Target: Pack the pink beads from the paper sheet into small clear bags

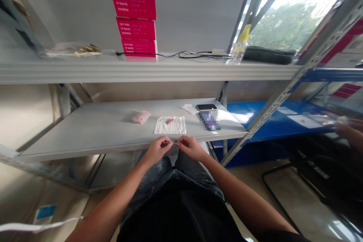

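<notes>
My left hand [157, 149] and my right hand [191, 147] meet just in front of the shelf edge, above my lap. Both are closed in a pinch, fingertips a little apart. A thin, pale strand [174, 143] runs between them; its exact kind is too small to make out. Beyond my hands a white cloth [160, 126] lies flat on the grey shelf [93, 128], bearing a little heap of small red and pale pieces [169, 121]. To its left is a small plastic bag [141, 117] with pinkish contents.
Behind the cloth lie another small bag [189, 108], a dark phone [207, 107] and a pixelated item [210, 120]. The upper shelf [170, 72] carries stacked red boxes [136, 28], a cable [187, 53] and a yellow-topped spray bottle [239, 47]. A blurred co-worker's hand [351, 130] shows at right.
</notes>
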Demonstrator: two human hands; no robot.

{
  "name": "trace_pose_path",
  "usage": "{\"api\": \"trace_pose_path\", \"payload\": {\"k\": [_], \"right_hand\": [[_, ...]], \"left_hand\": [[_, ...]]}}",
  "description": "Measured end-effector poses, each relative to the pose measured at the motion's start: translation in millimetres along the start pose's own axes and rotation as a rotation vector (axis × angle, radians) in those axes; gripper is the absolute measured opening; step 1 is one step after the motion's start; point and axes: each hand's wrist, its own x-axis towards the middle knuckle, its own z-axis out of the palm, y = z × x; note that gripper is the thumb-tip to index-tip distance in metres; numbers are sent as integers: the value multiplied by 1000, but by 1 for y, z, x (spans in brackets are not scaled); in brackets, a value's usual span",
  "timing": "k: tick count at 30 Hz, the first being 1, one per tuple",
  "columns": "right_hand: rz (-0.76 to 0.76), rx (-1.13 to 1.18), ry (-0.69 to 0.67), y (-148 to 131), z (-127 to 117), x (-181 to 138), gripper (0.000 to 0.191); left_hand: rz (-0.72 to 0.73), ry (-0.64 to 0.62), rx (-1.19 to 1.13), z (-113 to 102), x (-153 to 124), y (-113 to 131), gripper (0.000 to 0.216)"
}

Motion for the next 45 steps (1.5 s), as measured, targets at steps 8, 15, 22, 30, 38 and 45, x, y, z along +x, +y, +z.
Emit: {"api": "trace_pose_path", "payload": {"k": [8,15,22,30,38,45], "right_hand": [[191,347,95,7,-8,9,32],[235,422,183,9,-4,13,31],[306,359,253,7,2,18,30],[287,356,235,14,4,16,31],[94,169,46,7,26,1,40],[73,94,80,-1,25,-4,38]], "left_hand": [[10,-36,17,-5,5,-5,21],[-3,-40,14,-1,9,-11,22],[-42,-53,70,0,12,-7,21],[-16,-67,-9,-2,9,-12,22],[-18,-60,-7,2,7,-7,24],[-11,-59,25,2,5,-8,27]]}}
